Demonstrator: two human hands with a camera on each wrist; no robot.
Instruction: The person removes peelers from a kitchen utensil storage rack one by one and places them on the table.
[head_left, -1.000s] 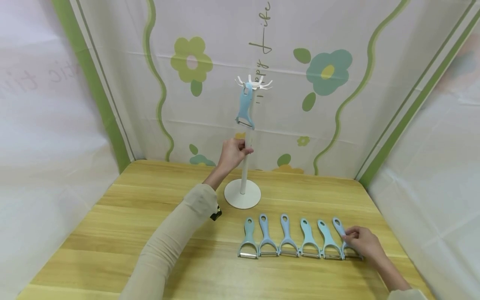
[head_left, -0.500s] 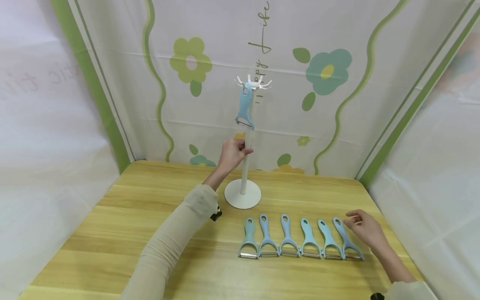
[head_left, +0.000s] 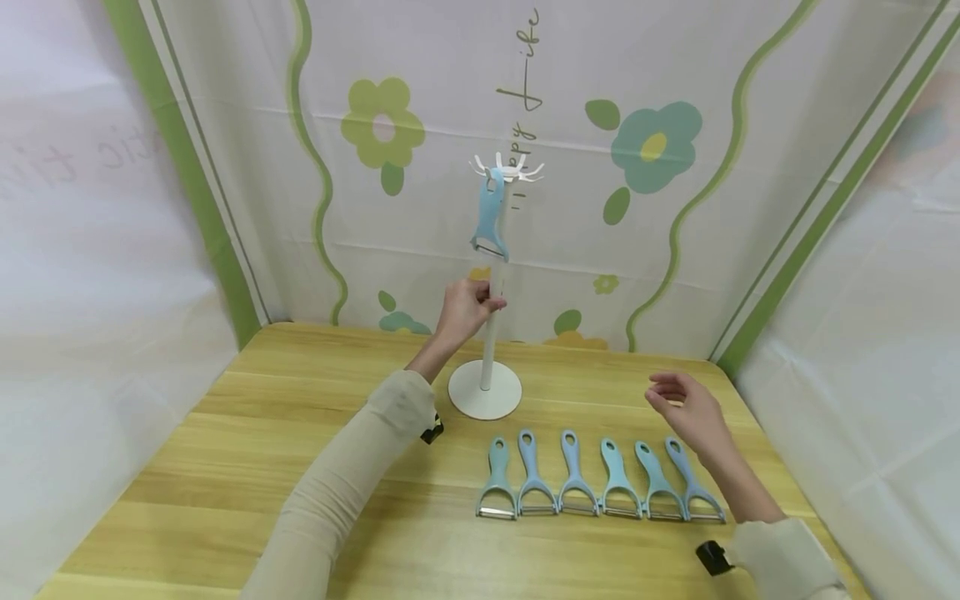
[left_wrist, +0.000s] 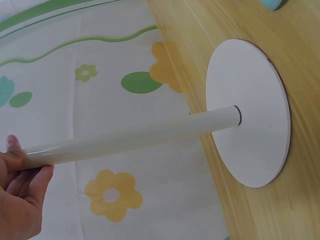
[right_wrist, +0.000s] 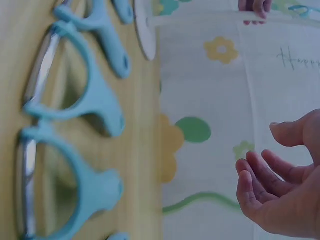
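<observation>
My left hand (head_left: 465, 312) grips the white pole (left_wrist: 150, 134) of an upright stand, with thumb and fingers around it. The stand's round white base (head_left: 485, 402) rests on the table. From one of the white hooks (head_left: 510, 171) at its top hangs a blue peeler (head_left: 489, 208), blade end down. Above the table at the right, my right hand (head_left: 692, 410) holds nothing, its fingers loosely bent and thumb apart from them. Below it lies a row of several Y-shaped peelers (head_left: 615, 471) in blue and green, handles pointing away from me. Two light blue ones, including a near peeler (right_wrist: 100, 192), fill the right wrist view's left side.
The wooden table (head_left: 300, 467) reaches back to a white curtain (head_left: 555, 225) printed with flowers. More curtain hangs on both sides. A black wrist device (head_left: 714, 557) sits by the right sleeve, another (head_left: 432, 429) by the left.
My right hand has let go of the rightmost peeler and risen away, up and to the left. That peeler stays in the row. My left hand keeps its place on the pole.
</observation>
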